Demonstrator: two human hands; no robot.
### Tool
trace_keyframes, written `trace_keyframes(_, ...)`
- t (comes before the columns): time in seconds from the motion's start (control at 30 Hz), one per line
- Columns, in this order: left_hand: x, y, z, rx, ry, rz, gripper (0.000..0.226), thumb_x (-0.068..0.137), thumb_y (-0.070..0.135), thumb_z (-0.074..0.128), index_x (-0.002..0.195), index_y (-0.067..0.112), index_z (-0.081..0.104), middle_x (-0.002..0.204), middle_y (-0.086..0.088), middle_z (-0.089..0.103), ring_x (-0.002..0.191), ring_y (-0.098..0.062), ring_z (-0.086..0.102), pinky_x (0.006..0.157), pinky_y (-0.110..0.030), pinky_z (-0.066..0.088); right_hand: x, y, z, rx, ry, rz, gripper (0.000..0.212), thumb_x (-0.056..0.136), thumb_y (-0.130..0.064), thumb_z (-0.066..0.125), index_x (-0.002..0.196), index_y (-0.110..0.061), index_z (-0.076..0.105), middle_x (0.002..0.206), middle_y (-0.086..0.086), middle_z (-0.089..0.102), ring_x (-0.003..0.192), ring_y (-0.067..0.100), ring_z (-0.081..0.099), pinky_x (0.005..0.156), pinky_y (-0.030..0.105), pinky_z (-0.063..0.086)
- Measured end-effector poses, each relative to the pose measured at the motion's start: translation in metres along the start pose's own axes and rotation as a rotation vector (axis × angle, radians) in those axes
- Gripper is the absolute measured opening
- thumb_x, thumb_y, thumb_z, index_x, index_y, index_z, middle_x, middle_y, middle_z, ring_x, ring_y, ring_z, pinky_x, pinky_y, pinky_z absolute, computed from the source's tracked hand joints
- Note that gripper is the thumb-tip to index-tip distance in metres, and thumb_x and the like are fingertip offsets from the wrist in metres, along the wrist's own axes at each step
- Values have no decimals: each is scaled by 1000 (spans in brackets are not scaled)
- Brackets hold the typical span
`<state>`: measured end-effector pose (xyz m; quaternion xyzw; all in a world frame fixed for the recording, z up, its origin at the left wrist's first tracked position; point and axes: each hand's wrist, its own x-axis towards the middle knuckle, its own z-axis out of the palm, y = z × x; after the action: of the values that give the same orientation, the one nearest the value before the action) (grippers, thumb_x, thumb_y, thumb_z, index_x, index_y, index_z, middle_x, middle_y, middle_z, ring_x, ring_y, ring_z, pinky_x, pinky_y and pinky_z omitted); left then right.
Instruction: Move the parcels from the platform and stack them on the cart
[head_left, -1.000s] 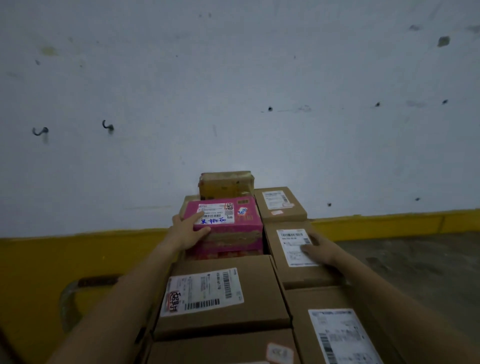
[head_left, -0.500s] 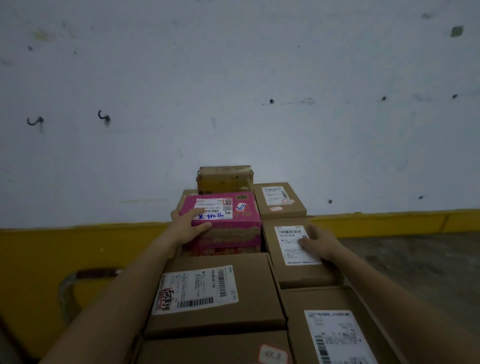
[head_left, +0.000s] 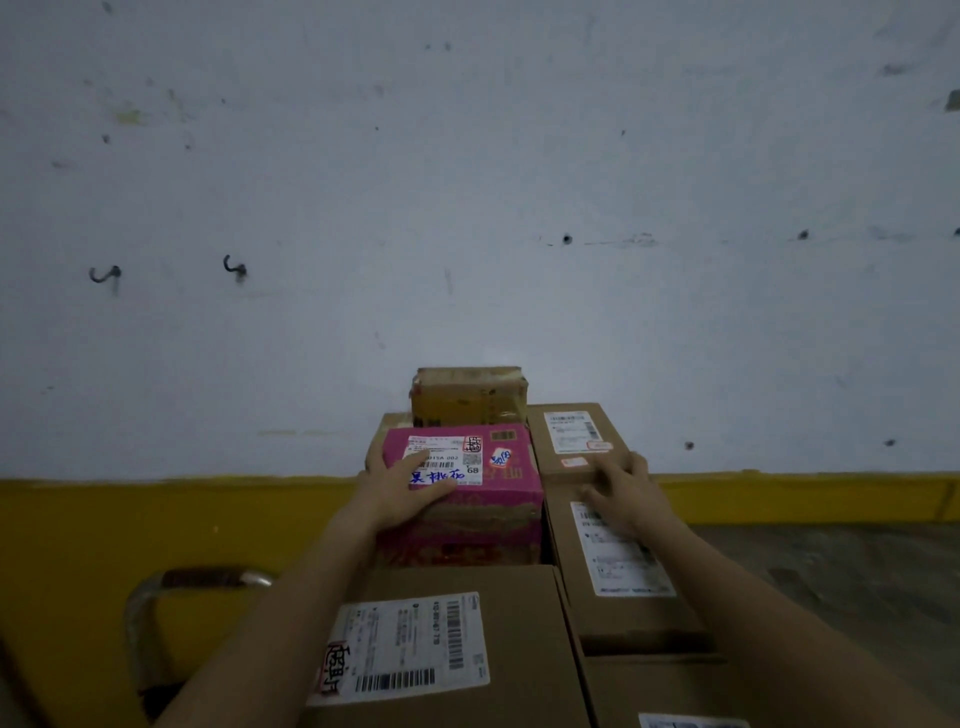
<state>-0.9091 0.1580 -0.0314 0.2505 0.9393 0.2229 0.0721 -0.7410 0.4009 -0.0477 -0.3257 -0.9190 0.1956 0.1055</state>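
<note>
A pink parcel (head_left: 483, 493) with a white label sits on the stack of cardboard parcels in front of me. My left hand (head_left: 397, 491) holds its near left corner, thumb across the label. My right hand (head_left: 623, 491) rests with spread fingers on the far end of a long brown parcel (head_left: 618, 582) to the right, at its seam with another brown parcel (head_left: 574, 439) behind. A taped yellowish box (head_left: 470, 397) stands at the far end. A large brown parcel (head_left: 467, 639) with a barcode label lies nearest me.
The cart's metal handle (head_left: 156, 597) curves up at the lower left. A white wall with a yellow base strip (head_left: 805, 496) runs behind the stack. Bare concrete floor (head_left: 857, 571) lies to the right. Two hooks (head_left: 234, 267) stick out of the wall.
My right hand slid forward along the long brown parcel toward its far end. My left hand stayed on the pink parcel. The camera tilted slightly.
</note>
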Motion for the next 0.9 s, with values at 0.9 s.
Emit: trace_keyframes(0.9, -17, -59, -17, -310, 27, -124, 68, 96, 54, 26, 150, 15, 15, 159, -9, 14, 146, -28, 14, 117, -44, 15, -25, -84, 11, 198, -71, -293, 61, 92, -53, 43, 146, -31, 26, 154, 8, 20, 137, 31, 31, 108, 48, 38)
